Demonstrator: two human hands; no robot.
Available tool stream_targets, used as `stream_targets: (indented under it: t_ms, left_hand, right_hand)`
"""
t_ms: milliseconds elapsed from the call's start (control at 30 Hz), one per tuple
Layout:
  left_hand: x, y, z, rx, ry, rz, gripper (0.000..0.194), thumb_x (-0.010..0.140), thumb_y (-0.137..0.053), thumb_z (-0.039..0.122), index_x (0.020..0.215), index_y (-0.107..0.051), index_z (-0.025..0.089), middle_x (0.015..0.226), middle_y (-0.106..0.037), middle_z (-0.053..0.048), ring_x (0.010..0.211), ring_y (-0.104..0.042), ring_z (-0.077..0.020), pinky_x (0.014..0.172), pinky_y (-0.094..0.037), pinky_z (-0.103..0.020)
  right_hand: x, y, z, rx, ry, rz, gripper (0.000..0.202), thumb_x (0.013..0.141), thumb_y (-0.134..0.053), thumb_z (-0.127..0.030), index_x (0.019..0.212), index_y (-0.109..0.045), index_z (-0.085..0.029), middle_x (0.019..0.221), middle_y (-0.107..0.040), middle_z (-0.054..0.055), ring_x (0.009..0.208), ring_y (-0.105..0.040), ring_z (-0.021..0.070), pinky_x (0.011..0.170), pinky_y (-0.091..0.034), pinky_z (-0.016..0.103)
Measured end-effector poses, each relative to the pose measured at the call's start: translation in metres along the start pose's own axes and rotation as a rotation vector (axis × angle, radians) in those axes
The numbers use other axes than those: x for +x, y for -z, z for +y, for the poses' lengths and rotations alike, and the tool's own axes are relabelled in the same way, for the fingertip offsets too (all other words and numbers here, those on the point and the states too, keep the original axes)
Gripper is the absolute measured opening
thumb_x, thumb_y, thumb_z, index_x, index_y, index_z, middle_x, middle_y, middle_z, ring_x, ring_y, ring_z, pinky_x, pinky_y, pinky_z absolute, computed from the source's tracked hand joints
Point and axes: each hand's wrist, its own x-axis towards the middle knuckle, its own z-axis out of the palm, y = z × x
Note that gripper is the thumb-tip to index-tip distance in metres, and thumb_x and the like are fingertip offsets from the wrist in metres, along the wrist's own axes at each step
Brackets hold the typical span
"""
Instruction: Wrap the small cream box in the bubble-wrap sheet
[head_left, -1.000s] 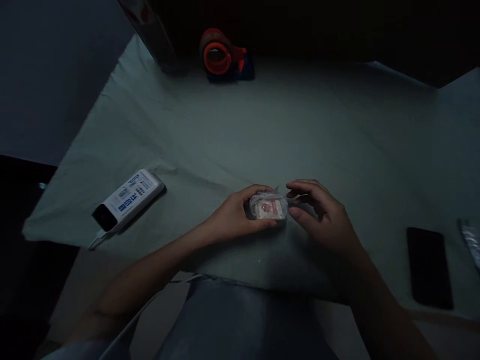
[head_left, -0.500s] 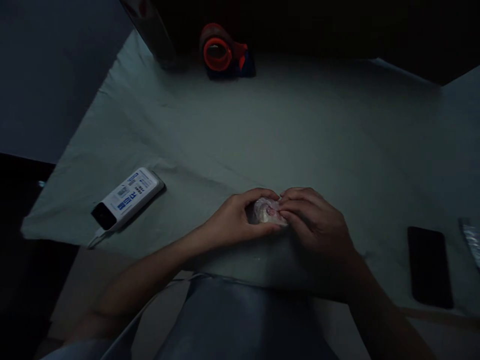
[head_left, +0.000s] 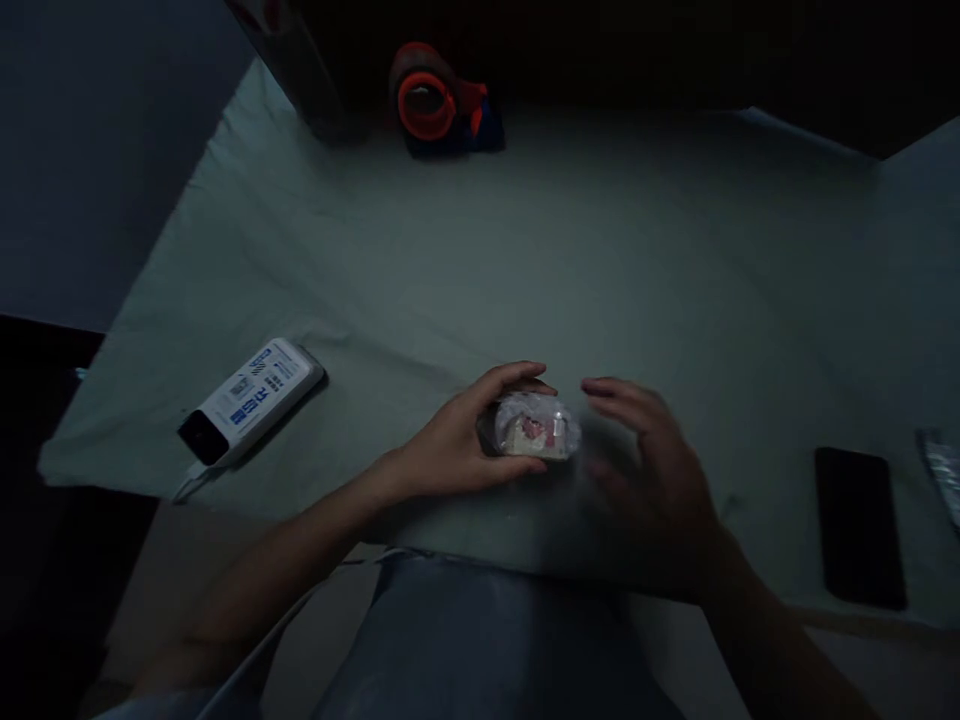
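A small package wrapped in clear, shiny plastic [head_left: 541, 428], pale with a pinkish-red patch, lies near the front of the cloth-covered table [head_left: 525, 260]. My left hand [head_left: 469, 435] is curled around its left side, thumb along the near edge and fingers along the far edge. What exactly is inside the plastic is hard to make out in the dim light. Just right of the package, my right hand [head_left: 652, 455] is off it, with its fingers apart and nothing in them; its lower fingers are blurred.
A white power bank with blue print [head_left: 255, 400] and a cable lies to the left. At the back stands an orange and blue tape dispenser [head_left: 427, 105]. A black phone [head_left: 860, 528] rests at the right, near a silvery packet [head_left: 943, 470] at the edge of view.
My right hand has let go of the package and moved a little to the right, its fingers spreading. More of the package now shows in my left hand.
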Motion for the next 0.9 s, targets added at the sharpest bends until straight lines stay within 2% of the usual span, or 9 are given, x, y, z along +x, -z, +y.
stream_targets:
  t_ms: [67, 100, 167, 267, 400, 467, 633, 767, 900]
  left_hand:
    - [0.0, -0.001, -0.003, 0.024, -0.077, -0.02, 0.078, 0.073, -0.076, 0.029, 0.138, -0.033, 0.026, 0.129, -0.055, -0.009, 0.12, -0.054, -0.0224, 0.102, -0.044, -0.036]
    - [0.0, -0.002, -0.004, 0.054, -0.109, -0.022, 0.077, 0.074, -0.075, 0.029, 0.138, -0.033, 0.027, 0.13, -0.054, -0.01, 0.12, -0.053, -0.023, 0.102, -0.044, -0.038]
    - [0.0, -0.004, -0.008, 0.125, -0.166, -0.019, 0.072, 0.076, -0.073, 0.031, 0.137, -0.035, 0.027, 0.13, -0.053, -0.01, 0.12, -0.053, -0.0243, 0.102, -0.044, -0.041]
    - [-0.001, -0.007, -0.011, 0.219, -0.233, -0.004, 0.069, 0.077, -0.07, 0.033, 0.137, -0.036, 0.029, 0.13, -0.05, -0.01, 0.122, -0.049, -0.0258, 0.103, -0.042, -0.045]
    - [-0.005, -0.007, -0.016, 0.2, -0.176, 0.016, 0.083, 0.071, -0.075, 0.04, 0.14, -0.03, 0.028, 0.138, -0.038, -0.013, 0.129, -0.039, -0.0294, 0.107, -0.036, -0.048]
    - [-0.008, -0.007, -0.018, 0.108, -0.041, 0.021, 0.084, 0.072, -0.074, 0.04, 0.141, -0.029, 0.028, 0.141, -0.036, -0.013, 0.128, -0.041, -0.029, 0.107, -0.037, -0.047]
    - [-0.014, -0.008, -0.019, -0.193, 0.29, 0.009, 0.059, 0.08, -0.067, 0.033, 0.132, -0.041, 0.025, 0.119, -0.054, -0.008, 0.104, -0.057, -0.0208, 0.092, -0.047, -0.036]
    - [-0.013, -0.008, -0.018, -0.335, 0.374, 0.02, 0.054, 0.078, -0.068, 0.032, 0.126, -0.045, 0.022, 0.111, -0.055, -0.006, 0.095, -0.057, -0.0169, 0.082, -0.048, -0.028]
    - [-0.015, -0.007, -0.021, -0.349, 0.353, 0.0, 0.055, 0.078, -0.068, 0.032, 0.127, -0.044, 0.024, 0.11, -0.054, -0.004, 0.094, -0.056, -0.016, 0.08, -0.046, -0.027]
  right_hand:
    - [-0.003, -0.005, 0.008, 0.206, -0.182, 0.146, 0.037, 0.088, -0.054, -0.034, 0.124, -0.048, -0.027, 0.126, -0.054, 0.01, 0.116, -0.054, 0.0244, 0.095, -0.047, 0.045]
    - [-0.004, -0.008, 0.011, 0.312, -0.263, 0.152, 0.039, 0.088, -0.054, -0.037, 0.125, -0.047, -0.028, 0.125, -0.055, 0.009, 0.113, -0.057, 0.0241, 0.092, -0.049, 0.044]
    - [-0.005, -0.017, 0.016, 0.479, -0.392, 0.041, 0.049, 0.084, -0.058, -0.042, 0.129, -0.043, -0.029, 0.124, -0.056, 0.01, 0.107, -0.061, 0.0232, 0.088, -0.052, 0.042]
    - [-0.006, -0.03, 0.016, 0.567, -0.496, -0.09, 0.062, 0.076, -0.068, -0.041, 0.131, -0.041, -0.028, 0.121, -0.058, 0.01, 0.108, -0.061, 0.0228, 0.091, -0.051, 0.041]
    - [-0.007, -0.04, 0.014, 0.622, -0.554, 0.03, 0.057, 0.073, -0.071, -0.039, 0.122, -0.047, -0.029, 0.121, -0.058, 0.009, 0.111, -0.059, 0.0223, 0.094, -0.051, 0.04]
    - [-0.008, -0.042, 0.014, 0.659, -0.568, 0.072, 0.051, 0.074, -0.07, -0.041, 0.119, -0.048, -0.029, 0.12, -0.058, 0.008, 0.111, -0.06, 0.0221, 0.094, -0.051, 0.04]
    - [-0.013, -0.038, 0.02, 0.632, -0.535, -0.021, 0.053, 0.079, -0.063, -0.044, 0.126, -0.045, -0.028, 0.128, -0.056, 0.011, 0.113, -0.059, 0.0251, 0.092, -0.051, 0.043]
    - [-0.01, -0.025, 0.016, 0.386, -0.396, 0.01, 0.046, 0.083, -0.059, -0.031, 0.127, -0.046, -0.029, 0.129, -0.053, 0.008, 0.114, -0.057, 0.0229, 0.092, -0.05, 0.041]
    - [-0.001, -0.015, 0.004, 0.094, -0.23, 0.012, 0.044, 0.081, -0.06, -0.019, 0.123, -0.051, -0.026, 0.12, -0.056, 0.007, 0.105, -0.06, 0.0193, 0.089, -0.051, 0.036]
